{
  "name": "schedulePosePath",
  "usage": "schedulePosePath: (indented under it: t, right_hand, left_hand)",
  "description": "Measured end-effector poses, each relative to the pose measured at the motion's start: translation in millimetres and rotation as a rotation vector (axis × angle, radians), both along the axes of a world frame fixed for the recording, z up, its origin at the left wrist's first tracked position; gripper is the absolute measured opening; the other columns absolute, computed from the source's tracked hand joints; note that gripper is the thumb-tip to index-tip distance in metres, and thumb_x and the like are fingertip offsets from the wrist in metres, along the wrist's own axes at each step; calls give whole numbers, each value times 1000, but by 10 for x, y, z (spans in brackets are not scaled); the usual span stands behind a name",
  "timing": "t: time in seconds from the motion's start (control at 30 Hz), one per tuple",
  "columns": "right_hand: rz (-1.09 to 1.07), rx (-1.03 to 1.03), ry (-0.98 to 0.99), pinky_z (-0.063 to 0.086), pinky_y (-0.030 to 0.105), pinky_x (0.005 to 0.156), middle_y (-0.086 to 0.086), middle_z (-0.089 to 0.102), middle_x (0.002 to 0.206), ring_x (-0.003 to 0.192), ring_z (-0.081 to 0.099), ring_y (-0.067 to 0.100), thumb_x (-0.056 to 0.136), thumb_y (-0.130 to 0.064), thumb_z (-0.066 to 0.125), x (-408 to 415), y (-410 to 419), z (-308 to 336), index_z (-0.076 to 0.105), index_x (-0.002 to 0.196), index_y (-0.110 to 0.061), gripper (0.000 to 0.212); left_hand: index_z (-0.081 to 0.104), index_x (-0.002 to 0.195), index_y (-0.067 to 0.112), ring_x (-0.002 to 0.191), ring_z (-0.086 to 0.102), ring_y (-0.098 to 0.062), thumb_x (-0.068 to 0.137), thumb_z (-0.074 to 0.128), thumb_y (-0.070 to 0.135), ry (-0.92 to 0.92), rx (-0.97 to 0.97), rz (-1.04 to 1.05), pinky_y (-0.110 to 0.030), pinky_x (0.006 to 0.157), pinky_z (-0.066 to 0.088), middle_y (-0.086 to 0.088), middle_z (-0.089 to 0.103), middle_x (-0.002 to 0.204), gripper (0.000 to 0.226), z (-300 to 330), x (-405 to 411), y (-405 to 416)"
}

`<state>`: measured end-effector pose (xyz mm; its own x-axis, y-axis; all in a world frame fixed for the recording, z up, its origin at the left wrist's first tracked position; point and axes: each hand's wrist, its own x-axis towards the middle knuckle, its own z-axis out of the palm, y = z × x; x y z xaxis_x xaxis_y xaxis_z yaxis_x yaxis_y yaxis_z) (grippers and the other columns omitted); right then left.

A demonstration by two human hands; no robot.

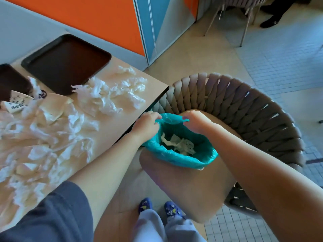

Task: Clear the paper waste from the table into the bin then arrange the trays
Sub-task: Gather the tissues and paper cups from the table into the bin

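The person wears a dark navy short sleeve [52,212] on the left arm; the forearms are bare. The left hand [146,125] and right hand [195,122] have no gloves or rings. The trousers [157,227] are light grey-blue. The slippers [172,209] are blue with small yellow and white pictures.

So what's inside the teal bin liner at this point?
A few crumpled white paper pieces lie at the bottom of the teal bin liner. The left hand and right hand grip its rim, covering part of the opening; anything beneath the paper is hidden.
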<state>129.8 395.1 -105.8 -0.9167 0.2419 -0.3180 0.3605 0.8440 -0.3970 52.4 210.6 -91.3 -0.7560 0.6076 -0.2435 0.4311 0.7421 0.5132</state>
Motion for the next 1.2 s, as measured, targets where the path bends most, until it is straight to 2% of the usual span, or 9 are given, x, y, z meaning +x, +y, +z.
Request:
schedulePosePath:
  t: [0.07,0.2,0.4,0.6,0.83,0.97,1.03,1.1,1.2]
  right_hand:
    - [24,-15,40,43,27,83,9,57,121,109,54,25,91,-18,51,-125,-90,90,57,121,-12,31]
    - [92,-11,71,45,30,80,11,58,111,102,55,26,91,-15,48,-356,-310,244,60,114,-8,26]
    - [103,-35,99,43,35,92,15,52,123,110,51,29,92,-14,48,-755,-530,361,52,125,-7,34]
    - [127,-69,89,36,41,105,13,41,138,124,42,33,90,-20,56,-1114,-881,347,40,136,-8,50]
    - [130,-54,108,16,39,115,7,17,155,141,14,28,88,-26,61,-1560,-1088,273,36,141,-15,60]
    - [177,-21,57,11,40,116,6,15,156,144,6,28,86,-25,63,-1750,-1128,152,37,140,-19,60]
    - [188,-1,36,12,37,115,5,19,154,143,8,28,86,-22,62,-1798,-1139,79,39,139,-21,58]
    - [169,-9,47,17,30,110,7,28,149,137,20,29,87,-16,59,-1813,-1139,49,45,135,-19,51]
    - [135,4,62,24,23,93,12,44,129,115,40,29,90,-8,51,-1852,-1099,73,58,120,-8,31]
  left_hand:
    - [57,118,19,117,49,-23,87,47,11,15,7,26,-41,101,41,-3,52,128,34,93,-55,-95]
    - [57,116,19,113,51,-23,87,47,13,35,-15,72,-40,96,45,-3,53,125,31,192,-185,-320]
    - [54,119,13,118,43,-22,88,43,9,116,-23,129,-39,95,42,-3,48,127,34,270,-464,-579]
    - [52,124,13,125,33,-27,84,44,5,235,-67,75,-40,99,35,-8,41,135,41,335,-1007,-833]
    - [55,122,11,119,39,-29,84,47,5,317,-22,-21,-38,98,35,-8,48,129,39,347,-1643,-794]
    - [50,130,14,127,34,-28,87,42,1,317,4,-132,-35,103,29,-7,39,142,45,310,-1879,-658]
    - [44,135,17,135,26,-27,87,38,-5,301,21,-205,-33,108,23,-6,29,151,54,254,-1950,-590]
    - [38,139,21,139,19,-25,86,36,-7,289,2,-258,-32,111,20,-4,21,154,60,172,-2008,-537]
    - [33,141,25,139,19,-24,85,38,-2,304,-80,-319,-37,108,28,-4,18,155,63,63,-2126,-444]
